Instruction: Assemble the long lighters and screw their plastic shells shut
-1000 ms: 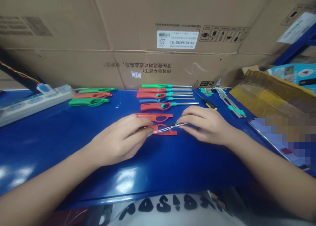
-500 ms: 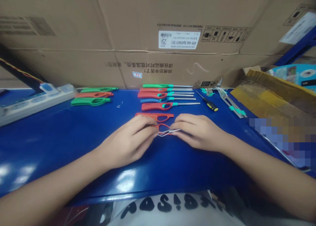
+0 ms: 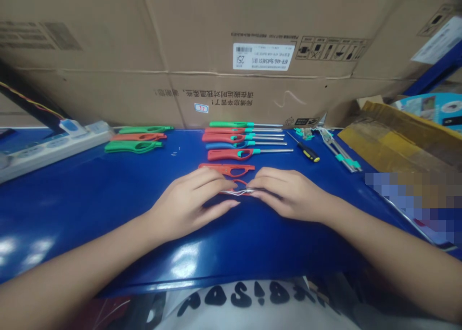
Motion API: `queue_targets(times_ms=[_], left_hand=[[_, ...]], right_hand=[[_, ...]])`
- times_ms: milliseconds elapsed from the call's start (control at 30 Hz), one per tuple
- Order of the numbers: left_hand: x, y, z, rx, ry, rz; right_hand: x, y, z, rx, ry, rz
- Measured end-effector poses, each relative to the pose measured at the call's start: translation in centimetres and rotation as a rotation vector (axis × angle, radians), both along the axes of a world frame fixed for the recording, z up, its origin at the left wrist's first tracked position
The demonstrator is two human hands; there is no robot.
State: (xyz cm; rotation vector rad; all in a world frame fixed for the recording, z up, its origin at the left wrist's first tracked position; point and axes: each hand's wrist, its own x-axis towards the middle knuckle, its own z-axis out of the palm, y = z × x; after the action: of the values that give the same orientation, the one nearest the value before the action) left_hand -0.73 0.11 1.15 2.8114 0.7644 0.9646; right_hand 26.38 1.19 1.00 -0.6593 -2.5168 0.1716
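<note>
My right hand [image 3: 288, 194] pinches a thin metal piece with white wires [image 3: 238, 192] above a red plastic shell half [image 3: 240, 181]. On the left, my left hand [image 3: 197, 200] has its thumb apart from the fingers, which rest over the shell's left part and the wires; its fingertips hide most of that part. Just beyond both hands lies another red shell half [image 3: 231, 169]. Farther back is a row of lighters with metal tubes, the nearest a red one [image 3: 231, 154].
Green and red shells [image 3: 133, 147] lie back left near a white power strip [image 3: 57, 149]. A screwdriver [image 3: 306, 152] and metal tubes with green parts [image 3: 341, 154] lie back right. A large cardboard box [image 3: 202, 36] stands behind; a yellow-taped box [image 3: 393, 142] is at right.
My left thumb has moved down, away from the fingers, and the wires have come lower onto the shell. My right hand still pinches the metal piece, slightly farther left.
</note>
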Motion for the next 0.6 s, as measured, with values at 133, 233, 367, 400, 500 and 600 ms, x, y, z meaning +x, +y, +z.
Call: queue_targets(times_ms=[133,233,367,400,500,600], left_hand=[[0.47,-0.04,-0.23,-0.101,-0.086,0.012],[0.77,-0.1,-0.34,-0.157,-0.175,0.016],[0.59,-0.15,-0.21,-0.08,-0.161,-0.006],[0.47,-0.14,-0.15,-0.044,-0.134,-0.012],[0.07,-0.06,-0.02,0.055,-0.063,-0.008],[-0.16,0.03,-0.01,0.108,-0.038,0.001]], right_hand=[[-0.25,-0.24,-0.02,-0.02,-0.011,0.022],[-0.4,-0.32,-0.19,0.032,0.026,0.022],[-0.39,-0.15,-0.47,0.115,0.107,0.021],[-0.36,-0.09,-0.5,0.117,0.117,0.022],[-0.28,0.02,-0.5,0.096,0.136,0.022],[-0.28,0.0,-0.42,0.074,0.14,0.023]])
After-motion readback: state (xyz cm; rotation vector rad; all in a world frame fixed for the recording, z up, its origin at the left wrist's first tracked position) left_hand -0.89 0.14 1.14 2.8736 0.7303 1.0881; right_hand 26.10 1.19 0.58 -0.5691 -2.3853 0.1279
